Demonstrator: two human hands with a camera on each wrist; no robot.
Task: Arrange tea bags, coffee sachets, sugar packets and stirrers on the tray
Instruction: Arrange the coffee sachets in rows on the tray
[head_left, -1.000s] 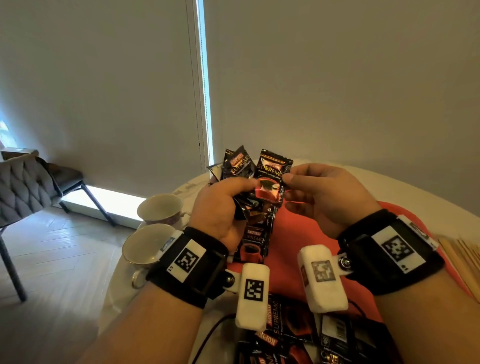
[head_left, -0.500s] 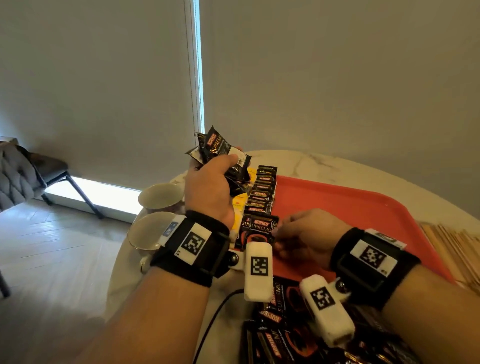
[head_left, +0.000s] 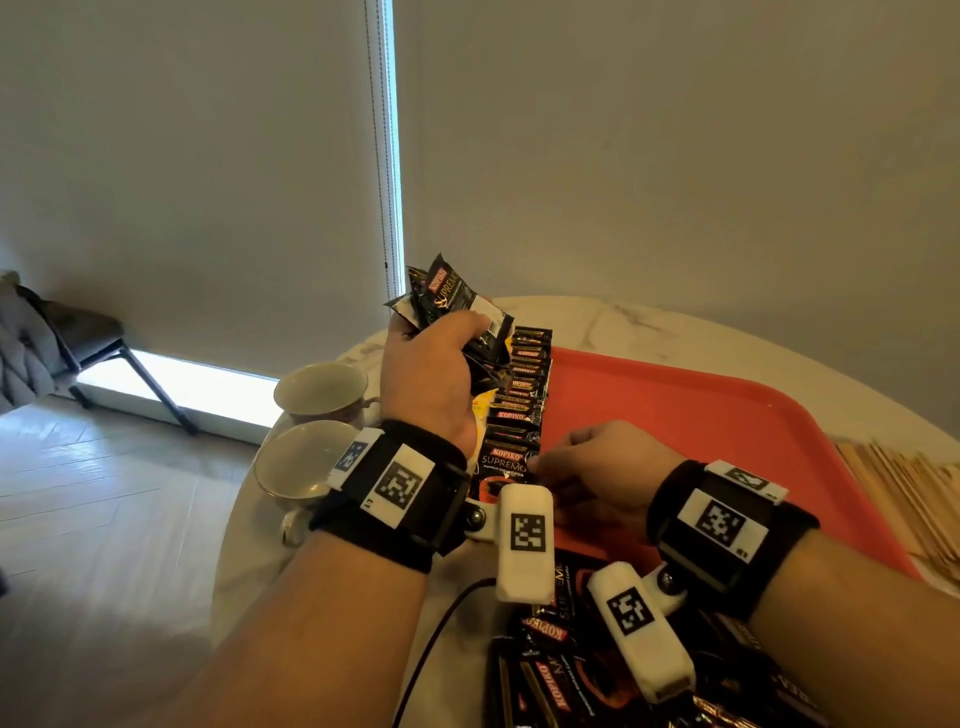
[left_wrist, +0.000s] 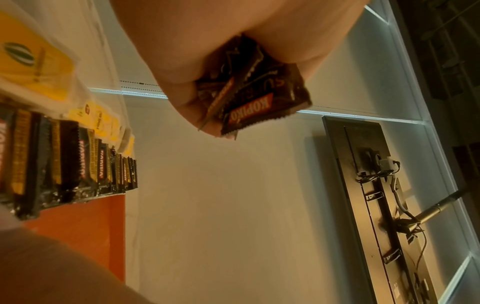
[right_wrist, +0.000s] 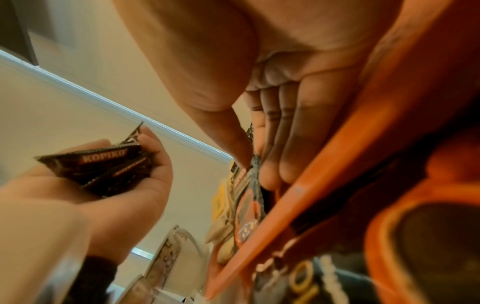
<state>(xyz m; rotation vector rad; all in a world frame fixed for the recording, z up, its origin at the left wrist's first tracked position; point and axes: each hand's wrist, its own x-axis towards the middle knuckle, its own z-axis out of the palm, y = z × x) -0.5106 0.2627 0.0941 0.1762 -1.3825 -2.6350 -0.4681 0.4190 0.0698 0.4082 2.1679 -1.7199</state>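
A red tray (head_left: 701, 415) lies on the round marble table. Along its left side runs a row of black coffee sachets (head_left: 525, 382), overlapping one another, with yellow tea bags (head_left: 480, 410) beside them. My left hand (head_left: 426, 379) is raised over the row's far end and grips a bunch of coffee sachets (head_left: 452, 306), also in the left wrist view (left_wrist: 249, 98). My right hand (head_left: 587, 467) is low on the tray. Its thumb and fingertips (right_wrist: 272, 176) pinch the right edge of the nearest sachet (head_left: 501, 462), which lies at the row's near end.
Two empty teacups (head_left: 319, 387) (head_left: 301, 462) stand left of the tray. Wooden stirrers (head_left: 904, 493) lie on the table to its right. A loose pile of coffee sachets (head_left: 550, 670) lies at the near edge under my wrists. A chair (head_left: 78, 343) stands far left.
My right hand took one sachet from the raised bunch and brought it down to the near end of the row. The left hand stayed up with the rest.
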